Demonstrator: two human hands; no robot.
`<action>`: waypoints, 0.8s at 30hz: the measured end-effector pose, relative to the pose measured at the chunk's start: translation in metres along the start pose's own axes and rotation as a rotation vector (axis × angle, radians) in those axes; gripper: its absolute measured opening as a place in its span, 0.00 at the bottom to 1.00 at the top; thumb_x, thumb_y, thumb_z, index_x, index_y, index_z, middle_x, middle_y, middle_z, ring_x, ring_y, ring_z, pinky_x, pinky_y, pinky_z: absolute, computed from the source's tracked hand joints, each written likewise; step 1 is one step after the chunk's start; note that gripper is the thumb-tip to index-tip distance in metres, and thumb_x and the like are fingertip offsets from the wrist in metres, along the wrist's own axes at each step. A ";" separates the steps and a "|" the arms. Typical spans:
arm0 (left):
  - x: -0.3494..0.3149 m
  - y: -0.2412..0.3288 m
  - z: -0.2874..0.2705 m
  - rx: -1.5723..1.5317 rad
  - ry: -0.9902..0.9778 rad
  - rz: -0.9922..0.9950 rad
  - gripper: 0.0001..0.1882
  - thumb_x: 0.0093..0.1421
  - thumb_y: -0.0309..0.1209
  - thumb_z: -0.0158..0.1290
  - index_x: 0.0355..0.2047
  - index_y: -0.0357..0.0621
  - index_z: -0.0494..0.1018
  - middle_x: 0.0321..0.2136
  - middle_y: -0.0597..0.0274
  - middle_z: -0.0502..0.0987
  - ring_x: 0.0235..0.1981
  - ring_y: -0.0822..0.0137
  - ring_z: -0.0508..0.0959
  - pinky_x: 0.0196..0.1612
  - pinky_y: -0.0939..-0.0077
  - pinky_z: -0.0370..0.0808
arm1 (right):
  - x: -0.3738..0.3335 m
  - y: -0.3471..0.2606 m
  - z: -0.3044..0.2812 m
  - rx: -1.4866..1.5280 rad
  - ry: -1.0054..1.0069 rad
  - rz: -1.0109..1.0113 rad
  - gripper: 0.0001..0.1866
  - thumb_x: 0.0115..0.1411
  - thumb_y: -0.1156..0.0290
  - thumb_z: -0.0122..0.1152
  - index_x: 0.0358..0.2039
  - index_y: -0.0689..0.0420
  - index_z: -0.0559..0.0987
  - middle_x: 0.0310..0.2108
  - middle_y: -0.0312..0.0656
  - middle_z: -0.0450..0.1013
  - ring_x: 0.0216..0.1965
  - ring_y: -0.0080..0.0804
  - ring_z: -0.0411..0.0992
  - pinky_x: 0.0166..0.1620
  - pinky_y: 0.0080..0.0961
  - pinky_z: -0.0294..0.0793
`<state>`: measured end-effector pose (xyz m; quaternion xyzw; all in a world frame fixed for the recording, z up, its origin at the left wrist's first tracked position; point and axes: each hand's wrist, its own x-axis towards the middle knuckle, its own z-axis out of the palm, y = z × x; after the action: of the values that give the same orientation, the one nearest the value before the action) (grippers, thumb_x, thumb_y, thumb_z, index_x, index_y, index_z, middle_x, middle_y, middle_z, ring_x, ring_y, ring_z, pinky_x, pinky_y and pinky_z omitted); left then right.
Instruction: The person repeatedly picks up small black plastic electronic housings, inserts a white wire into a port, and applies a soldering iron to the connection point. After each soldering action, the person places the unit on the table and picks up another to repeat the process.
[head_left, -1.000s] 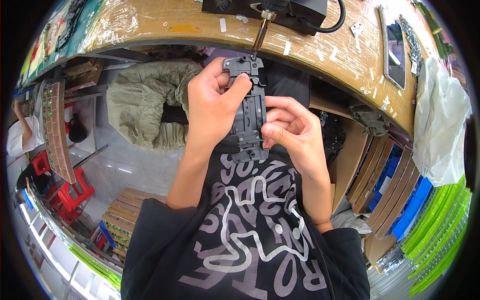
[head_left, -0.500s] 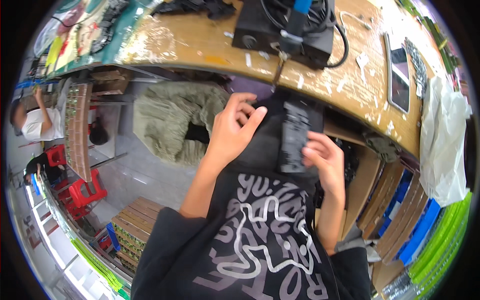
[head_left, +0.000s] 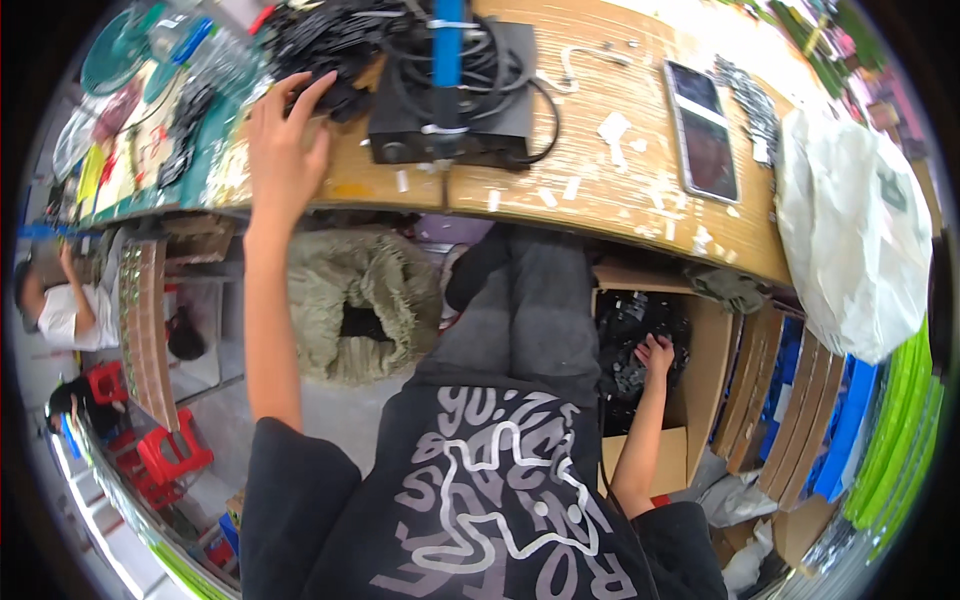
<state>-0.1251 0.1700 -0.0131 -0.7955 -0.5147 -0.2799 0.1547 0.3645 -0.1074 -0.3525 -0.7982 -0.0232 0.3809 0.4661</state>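
At the table's far left, my left hand [head_left: 285, 150] reaches beside a heap of black strip-like parts [head_left: 325, 45]. Its fingers are apart, touching or just next to a loose black piece [head_left: 345, 102] at the heap's near edge. Low on the right, my right hand [head_left: 655, 355] is over an open cardboard box [head_left: 712, 365] with many dark pieces [head_left: 622, 345] inside. Its fingers are loosely spread and nothing shows in them. Between the hands, a blue-handled tool [head_left: 447, 50] stands upright in front of a black box-shaped device [head_left: 515, 100] with coiled cable.
A phone [head_left: 703, 130] and white scraps [head_left: 615, 128] lie on the wooden table [head_left: 600, 205]. A white plastic bag [head_left: 850, 230] hangs at its right edge. Under the table sits an olive cloth sack [head_left: 300, 330]. Red stools [head_left: 172, 450] and another person [head_left: 75, 310] are at left.
My left hand has moved from my lap up to the heap on the table. My right hand has lowered to the cardboard box, and the black strip it held has left its fingers.
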 end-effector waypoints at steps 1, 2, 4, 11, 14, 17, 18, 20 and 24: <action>0.000 -0.001 -0.003 0.060 -0.031 0.059 0.23 0.44 0.21 0.50 0.43 0.53 0.68 0.42 0.62 0.66 0.42 0.60 0.66 0.46 0.68 0.62 | -0.021 -0.028 0.008 0.039 -0.025 -0.065 0.22 0.49 0.75 0.57 0.44 0.65 0.63 0.32 0.47 0.68 0.27 0.34 0.72 0.27 0.26 0.76; 0.003 0.000 0.001 0.057 -0.025 0.102 0.19 0.44 0.22 0.50 0.39 0.51 0.70 0.41 0.63 0.67 0.42 0.59 0.66 0.45 0.67 0.62 | -0.038 -0.053 0.008 0.072 -0.073 -0.131 0.20 0.50 0.76 0.55 0.44 0.65 0.63 0.32 0.47 0.68 0.27 0.33 0.72 0.28 0.25 0.76; 0.009 -0.001 0.003 0.097 -0.047 0.139 0.15 0.45 0.22 0.49 0.35 0.49 0.72 0.39 0.64 0.69 0.42 0.60 0.67 0.45 0.68 0.62 | -0.079 -0.109 0.014 0.100 -0.200 -0.258 0.15 0.53 0.78 0.50 0.42 0.66 0.66 0.32 0.46 0.69 0.29 0.32 0.71 0.31 0.24 0.76; 0.014 -0.010 -0.002 -0.116 0.195 0.078 0.12 0.47 0.20 0.50 0.34 0.43 0.71 0.34 0.63 0.73 0.38 0.64 0.71 0.43 0.74 0.65 | -0.221 -0.299 0.028 -0.050 -0.404 -0.660 0.13 0.51 0.75 0.54 0.38 0.64 0.71 0.28 0.43 0.71 0.26 0.25 0.69 0.27 0.18 0.70; 0.008 -0.018 -0.009 -0.404 0.292 -0.276 0.10 0.51 0.23 0.50 0.35 0.42 0.71 0.34 0.63 0.74 0.36 0.70 0.72 0.43 0.78 0.65 | -0.186 -0.349 0.055 -0.175 -0.313 -0.982 0.11 0.50 0.75 0.54 0.35 0.66 0.72 0.28 0.40 0.71 0.28 0.24 0.70 0.29 0.16 0.68; 0.012 -0.015 -0.007 -0.647 0.329 -0.462 0.10 0.53 0.25 0.51 0.37 0.37 0.70 0.33 0.63 0.74 0.35 0.76 0.71 0.41 0.84 0.65 | -0.140 -0.390 0.082 -0.541 -0.049 -1.149 0.11 0.50 0.75 0.53 0.35 0.64 0.73 0.31 0.44 0.72 0.31 0.30 0.72 0.35 0.22 0.69; 0.011 -0.017 -0.008 -0.719 0.334 -0.529 0.10 0.53 0.25 0.51 0.37 0.36 0.69 0.33 0.62 0.73 0.35 0.76 0.70 0.41 0.84 0.65 | -0.126 -0.397 0.093 -0.615 0.014 -1.249 0.11 0.49 0.75 0.53 0.35 0.64 0.74 0.31 0.46 0.72 0.31 0.32 0.71 0.35 0.23 0.69; 0.009 -0.021 -0.008 -0.776 0.374 -0.527 0.11 0.53 0.24 0.51 0.37 0.34 0.69 0.32 0.63 0.73 0.34 0.77 0.70 0.40 0.86 0.65 | -0.097 -0.402 0.111 -0.765 0.140 -1.448 0.12 0.47 0.76 0.53 0.34 0.63 0.74 0.29 0.48 0.72 0.31 0.36 0.71 0.37 0.26 0.68; -0.002 -0.026 -0.011 -0.811 0.391 -0.534 0.11 0.53 0.24 0.51 0.37 0.35 0.68 0.32 0.63 0.72 0.33 0.77 0.70 0.39 0.86 0.65 | -0.075 -0.405 0.129 -1.027 0.277 -1.512 0.08 0.46 0.77 0.49 0.27 0.65 0.74 0.27 0.54 0.70 0.31 0.47 0.68 0.37 0.32 0.67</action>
<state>-0.1530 0.1735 -0.0067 -0.5654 -0.5114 -0.6297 -0.1493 0.3591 0.1859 -0.0355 -0.7179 -0.6482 -0.1808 0.1784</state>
